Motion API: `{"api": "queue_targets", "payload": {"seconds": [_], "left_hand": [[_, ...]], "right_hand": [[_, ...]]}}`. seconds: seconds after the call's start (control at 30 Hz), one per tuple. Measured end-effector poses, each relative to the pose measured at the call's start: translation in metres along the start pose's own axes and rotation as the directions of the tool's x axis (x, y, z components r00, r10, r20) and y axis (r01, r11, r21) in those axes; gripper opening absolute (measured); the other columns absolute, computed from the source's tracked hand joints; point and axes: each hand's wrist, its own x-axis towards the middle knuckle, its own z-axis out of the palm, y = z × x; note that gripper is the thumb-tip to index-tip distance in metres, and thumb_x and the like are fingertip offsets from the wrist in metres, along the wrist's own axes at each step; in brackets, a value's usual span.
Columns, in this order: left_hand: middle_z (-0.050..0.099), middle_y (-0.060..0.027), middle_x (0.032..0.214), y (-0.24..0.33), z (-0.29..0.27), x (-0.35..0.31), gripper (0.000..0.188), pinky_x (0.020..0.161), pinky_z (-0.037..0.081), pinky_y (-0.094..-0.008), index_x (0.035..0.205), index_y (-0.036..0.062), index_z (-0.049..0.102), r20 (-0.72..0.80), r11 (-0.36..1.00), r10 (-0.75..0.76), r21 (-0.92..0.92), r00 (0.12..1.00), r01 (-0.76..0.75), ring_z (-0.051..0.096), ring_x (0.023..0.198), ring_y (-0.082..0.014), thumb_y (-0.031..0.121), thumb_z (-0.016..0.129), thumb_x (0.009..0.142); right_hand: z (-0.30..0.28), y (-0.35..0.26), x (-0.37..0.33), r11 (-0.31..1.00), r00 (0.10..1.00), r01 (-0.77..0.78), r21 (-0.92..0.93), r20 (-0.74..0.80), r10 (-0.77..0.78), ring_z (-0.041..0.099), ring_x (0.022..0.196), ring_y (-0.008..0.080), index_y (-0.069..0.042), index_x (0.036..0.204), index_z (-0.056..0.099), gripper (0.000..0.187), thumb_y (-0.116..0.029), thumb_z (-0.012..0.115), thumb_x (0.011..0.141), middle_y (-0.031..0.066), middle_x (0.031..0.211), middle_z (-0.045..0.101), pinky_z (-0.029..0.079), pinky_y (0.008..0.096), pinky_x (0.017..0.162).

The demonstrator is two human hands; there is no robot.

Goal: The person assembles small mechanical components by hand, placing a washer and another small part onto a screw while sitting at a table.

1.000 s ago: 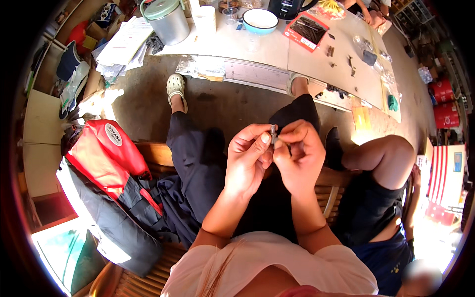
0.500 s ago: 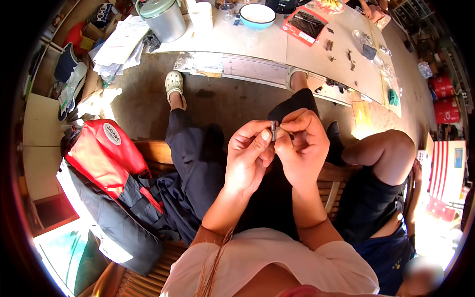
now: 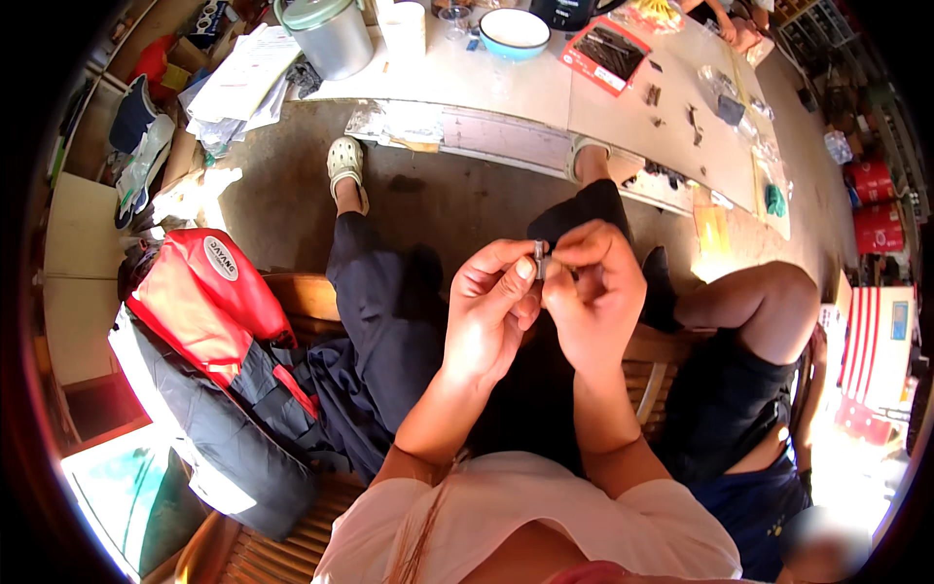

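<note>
Above my lap, my left hand (image 3: 489,313) pinches a small grey metal cylindrical part (image 3: 540,257) upright between thumb and index finger. My right hand (image 3: 599,304) is closed against the part's right side, its thumb and bent fingertips meeting there. The fingers partly cover the metal part, so its full shape and exact kind cannot be made out. Both forearms reach up from the lower edge, and the two hands nearly touch.
Ahead stands a white table (image 3: 467,83) bearing a lidded metal pot (image 3: 333,41), a blue bowl (image 3: 515,35), a red box of dark parts (image 3: 604,54) and loose small pieces. A red and black jacket (image 3: 209,302) lies at left. Another person's bent knee (image 3: 769,297) is close on the right.
The right fingers have shifted slightly at the metal part, the index finger bending differently. My left hand keeps its pinch almost in place. The whole view has moved a little.
</note>
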Motion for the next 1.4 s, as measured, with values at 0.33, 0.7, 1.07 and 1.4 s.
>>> {"api": "queue_targets", "payload": {"seconds": [0.33,0.7,1.07,1.4], "left_hand": [[0.057,-0.0006,0.07,-0.001,-0.001,-0.001,0.014,0.046,0.033,-0.0177,0.099,0.0009,0.062,-0.02,0.999,-0.02,-0.037,1.0,0.019,0.042,0.052,-0.0041,0.006,0.056,0.088],[0.058,-0.0009,0.072,0.0,0.005,-0.001,0.014,0.045,0.033,-0.0171,0.099,0.0007,0.062,-0.04,1.0,-0.007,0.007,0.999,0.007,0.042,0.052,-0.0037,0.008,0.057,0.087],[0.056,-0.0003,0.069,0.0,0.001,-0.002,0.014,0.047,0.036,-0.0172,0.099,0.001,0.062,-0.022,0.997,-0.028,0.072,0.999,0.029,0.043,0.052,-0.0038,0.007,0.057,0.087],[0.056,-0.0005,0.07,-0.003,0.002,0.002,0.014,0.048,0.036,-0.0168,0.099,-0.0003,0.062,-0.046,0.998,0.024,0.054,0.999,-0.021,0.044,0.052,-0.0041,0.005,0.057,0.087]], "right_hand": [[0.003,-0.004,0.003,0.996,0.999,-0.045,0.078,-0.019,0.046,0.052,0.071,0.0073,0.002,0.08,0.049,0.011,0.008,0.058,0.076,0.0066,0.082,0.051,0.045,0.0192,0.062],[0.0,-0.001,0.0,0.998,1.0,0.0,0.063,-0.025,0.001,0.05,0.071,0.0071,0.002,0.081,0.05,0.011,0.009,0.057,0.075,0.0061,0.082,0.051,0.043,0.0184,0.062],[0.0,-0.001,-0.011,0.999,0.999,-0.017,0.03,-0.042,0.018,0.052,0.068,0.0073,0.002,0.079,0.05,0.012,0.008,0.059,0.075,0.0063,0.08,0.051,0.045,0.0189,0.06],[0.001,-0.001,-0.006,1.0,0.999,0.014,-0.011,-0.039,-0.014,0.052,0.068,0.0071,0.002,0.079,0.05,0.013,0.008,0.06,0.074,0.0057,0.08,0.051,0.044,0.0188,0.059]]}}
